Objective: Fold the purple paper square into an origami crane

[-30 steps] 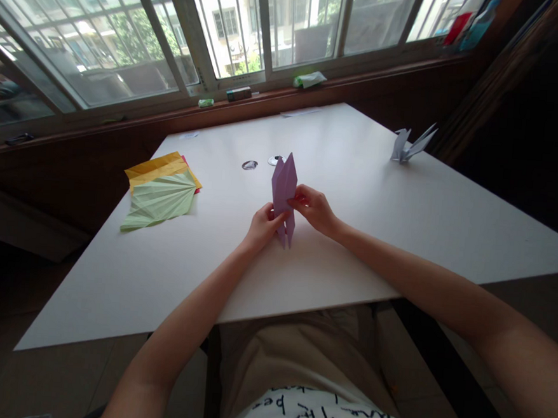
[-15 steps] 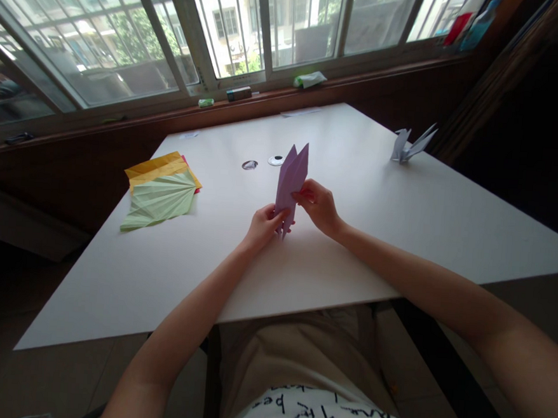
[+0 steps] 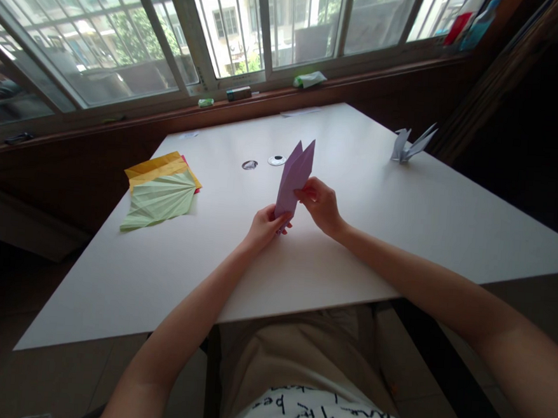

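Note:
A folded piece of purple origami paper (image 3: 292,178) with two pointed tips at its top is held up over the white table (image 3: 353,240). My left hand (image 3: 264,224) is closed around its lower end, thumb on the near face. At its right edge, my right hand (image 3: 321,204) pinches the paper between thumb and fingers. The paper's lowest part is mostly hidden by the left fingers.
On the left lie a pleated light green paper (image 3: 161,202) and yellow paper (image 3: 155,167). A folded grey paper crane (image 3: 407,147) stands near the right edge. Two round discs, a silvery one (image 3: 250,165) and a white one (image 3: 276,160), lie beyond the hands. Windows line the back.
The purple paper has tilted, its pointed tips shifting to the right. Its lower end has swung slightly left behind the left fingers. Both hands stay almost in place.

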`<state>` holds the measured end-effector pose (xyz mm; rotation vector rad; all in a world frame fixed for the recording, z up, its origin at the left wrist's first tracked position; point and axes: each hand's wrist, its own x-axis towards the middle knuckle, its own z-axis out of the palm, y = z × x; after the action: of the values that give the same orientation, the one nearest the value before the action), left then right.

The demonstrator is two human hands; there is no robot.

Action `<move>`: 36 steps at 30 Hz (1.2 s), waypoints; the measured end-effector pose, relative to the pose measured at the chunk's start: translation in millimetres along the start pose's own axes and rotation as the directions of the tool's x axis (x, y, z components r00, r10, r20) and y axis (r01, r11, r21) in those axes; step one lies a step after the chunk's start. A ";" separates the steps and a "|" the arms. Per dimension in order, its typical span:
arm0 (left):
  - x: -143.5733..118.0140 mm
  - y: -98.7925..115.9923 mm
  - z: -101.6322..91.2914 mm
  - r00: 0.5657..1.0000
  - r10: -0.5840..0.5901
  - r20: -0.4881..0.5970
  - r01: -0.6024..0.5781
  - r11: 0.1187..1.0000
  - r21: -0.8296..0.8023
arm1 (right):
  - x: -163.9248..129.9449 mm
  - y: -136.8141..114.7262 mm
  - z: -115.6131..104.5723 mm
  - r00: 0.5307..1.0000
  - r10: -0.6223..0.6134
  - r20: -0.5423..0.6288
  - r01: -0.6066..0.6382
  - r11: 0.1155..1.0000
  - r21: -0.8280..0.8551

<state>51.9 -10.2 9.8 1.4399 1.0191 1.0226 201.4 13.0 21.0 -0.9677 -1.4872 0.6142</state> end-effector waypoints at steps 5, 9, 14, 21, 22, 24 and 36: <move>1.2 -1.5 -0.4 1.000 0.021 -0.002 -0.021 0.999 0.036 | 0.1 1.4 0.4 1.000 0.006 -0.004 -0.006 1.000 0.000; 0.3 0.4 0.7 1.000 0.015 0.004 -0.015 0.999 0.029 | 0.9 2.8 0.3 0.999 0.008 -0.042 -0.008 1.000 -0.004; 1.1 -0.1 1.0 0.999 0.019 -0.033 -0.017 0.999 0.038 | 4.0 3.9 -1.6 0.987 0.043 -0.155 -0.046 0.999 -0.014; 0.1 0.1 0.2 1.000 0.004 -0.017 -0.003 0.999 0.040 | 4.9 4.2 -2.9 0.985 0.046 -0.165 -0.051 0.998 -0.027; -0.1 0.5 0.4 1.000 0.006 -0.016 -0.006 0.999 0.037 | 5.0 3.7 -3.0 0.986 0.050 -0.160 -0.054 0.998 -0.018; -0.1 0.9 0.6 1.000 0.008 -0.015 -0.007 1.000 0.022 | 5.5 3.0 -3.0 0.989 0.063 -0.134 -0.061 0.998 0.020; 5.7 -3.5 -4.9 0.948 0.088 -0.306 -0.088 0.996 0.012 | -4.7 9.1 4.1 0.910 0.066 0.409 -0.117 0.988 0.100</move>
<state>48.6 -3.1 7.1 1.3605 1.1816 1.3421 199.2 14.3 10.2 -0.8499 -1.7496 1.0116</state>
